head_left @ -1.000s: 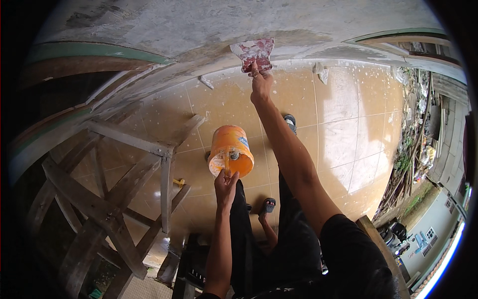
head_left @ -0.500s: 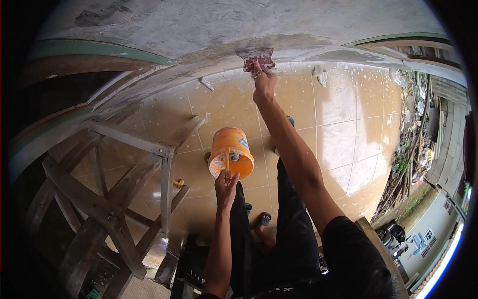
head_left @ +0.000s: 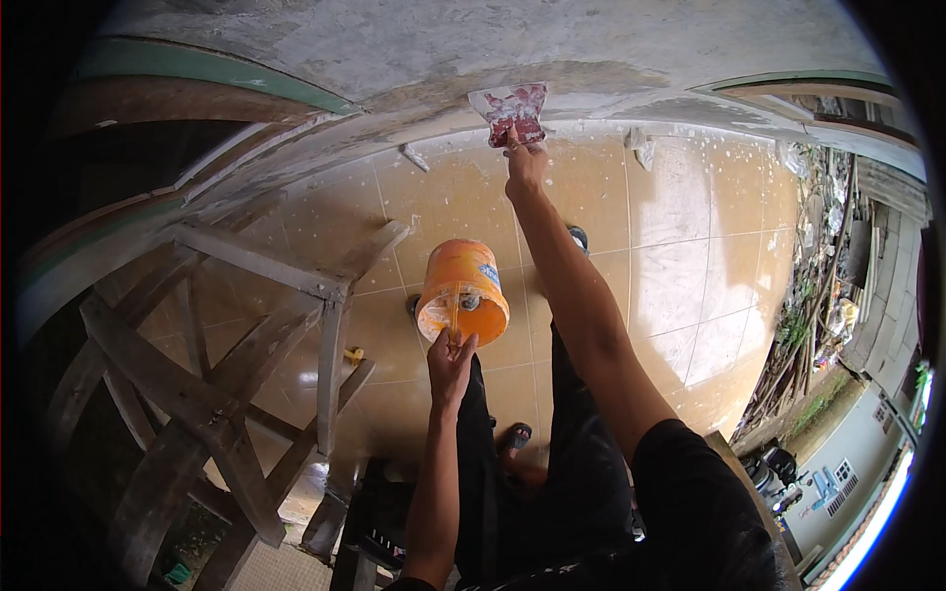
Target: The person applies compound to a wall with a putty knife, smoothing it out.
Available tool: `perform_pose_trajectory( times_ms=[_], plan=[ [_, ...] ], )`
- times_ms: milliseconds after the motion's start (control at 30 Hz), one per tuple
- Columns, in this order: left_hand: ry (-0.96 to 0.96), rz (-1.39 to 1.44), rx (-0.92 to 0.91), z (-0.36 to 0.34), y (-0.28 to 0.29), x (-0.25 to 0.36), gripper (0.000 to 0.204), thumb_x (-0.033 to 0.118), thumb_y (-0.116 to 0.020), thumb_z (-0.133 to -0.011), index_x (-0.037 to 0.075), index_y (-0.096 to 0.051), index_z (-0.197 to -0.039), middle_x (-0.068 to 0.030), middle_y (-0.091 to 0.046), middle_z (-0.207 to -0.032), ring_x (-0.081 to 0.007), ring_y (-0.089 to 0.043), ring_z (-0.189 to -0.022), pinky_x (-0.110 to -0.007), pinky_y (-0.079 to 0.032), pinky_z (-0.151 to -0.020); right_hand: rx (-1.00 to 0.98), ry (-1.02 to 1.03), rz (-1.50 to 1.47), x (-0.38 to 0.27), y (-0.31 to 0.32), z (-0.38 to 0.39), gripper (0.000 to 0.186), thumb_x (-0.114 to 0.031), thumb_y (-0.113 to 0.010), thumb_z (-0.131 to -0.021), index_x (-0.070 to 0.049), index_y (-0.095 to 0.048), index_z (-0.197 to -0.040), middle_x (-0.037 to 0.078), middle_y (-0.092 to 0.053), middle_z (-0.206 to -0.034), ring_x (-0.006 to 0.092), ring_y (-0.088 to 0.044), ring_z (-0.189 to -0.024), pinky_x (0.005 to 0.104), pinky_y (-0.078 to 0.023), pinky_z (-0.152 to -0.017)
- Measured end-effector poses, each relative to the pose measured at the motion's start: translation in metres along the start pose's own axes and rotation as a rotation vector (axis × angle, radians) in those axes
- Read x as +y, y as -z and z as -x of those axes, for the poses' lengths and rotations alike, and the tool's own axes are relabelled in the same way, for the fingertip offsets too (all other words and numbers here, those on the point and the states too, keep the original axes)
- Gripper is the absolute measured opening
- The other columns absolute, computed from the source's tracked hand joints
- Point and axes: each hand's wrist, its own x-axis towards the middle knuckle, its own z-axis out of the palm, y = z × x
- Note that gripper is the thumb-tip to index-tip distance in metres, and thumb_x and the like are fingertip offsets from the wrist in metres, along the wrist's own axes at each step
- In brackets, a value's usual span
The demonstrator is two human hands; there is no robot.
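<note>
My right hand (head_left: pixel 526 163), arm stretched forward, grips a wide dark-red putty scraper (head_left: pixel 512 106) smeared with white filler. The scraper's broad edge is against the grey wall (head_left: pixel 631 44), low down near the floor. My left hand (head_left: pixel 450 366) is closed on the handle of an orange bucket (head_left: pixel 461 264). This bucket hangs tilted in front of my legs, its mouth toward me. White residue coats its inside, and a small roundish grey thing shows within the opening.
A rough wooden trestle (head_left: pixel 330 325) stands at the left. Tan floor tiles (head_left: pixel 576 325) carry white splatters. A crumpled whitish scrap (head_left: pixel 641 150) and a pale stick-like piece (head_left: pixel 414 158) lie by the wall. Sticks and litter (head_left: pixel 803 286) line the right side.
The scraper has moved slightly up the wall and shows more of its smeared face. The bucket has shifted a little forward in my left hand. The view has moved slightly.
</note>
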Motion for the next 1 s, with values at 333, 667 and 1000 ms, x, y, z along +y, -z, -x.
perform_pose_trajectory(
  times_ms=[333,667,1000],
  plan=[
    [0.038,-0.022,0.067,0.0,0.006,0.004,0.023,0.018,-0.066,-0.087,0.003,-0.048,-0.084,0.0018,-0.041,-0.075,-0.0055,-0.041,-0.07,-0.021,-0.041,-0.067,0.041,-0.209,0.132,-0.022,-0.026,0.015,0.024,-0.023,-0.072,-0.082,-0.001,-0.065,-0.089,0.004,-0.062,-0.08,0.0128,-0.053,-0.07,0.0267,-0.04,-0.06],
    [0.033,0.015,0.072,0.002,0.019,-0.005,0.025,0.018,-0.066,-0.087,0.006,-0.045,-0.079,0.0047,-0.034,-0.07,-0.0046,-0.035,-0.066,-0.022,-0.035,-0.062,-0.103,0.111,-0.153,-0.072,-0.009,0.099,0.011,-0.02,-0.068,-0.087,-0.01,-0.065,-0.085,-0.003,-0.061,-0.078,0.0049,-0.051,-0.067,0.0204,-0.036,-0.058],
    [-0.041,0.076,0.049,-0.001,0.018,-0.011,0.027,0.021,-0.066,-0.087,0.011,-0.043,-0.077,0.0057,-0.037,-0.068,-0.0026,-0.038,-0.06,-0.02,-0.034,-0.053,-0.082,-0.25,0.176,0.019,-0.024,0.02,0.034,-0.033,-0.068,-0.085,-0.008,-0.058,-0.106,0.003,-0.064,-0.099,0.0189,-0.053,-0.083,0.0424,-0.036,-0.077]
  ],
)
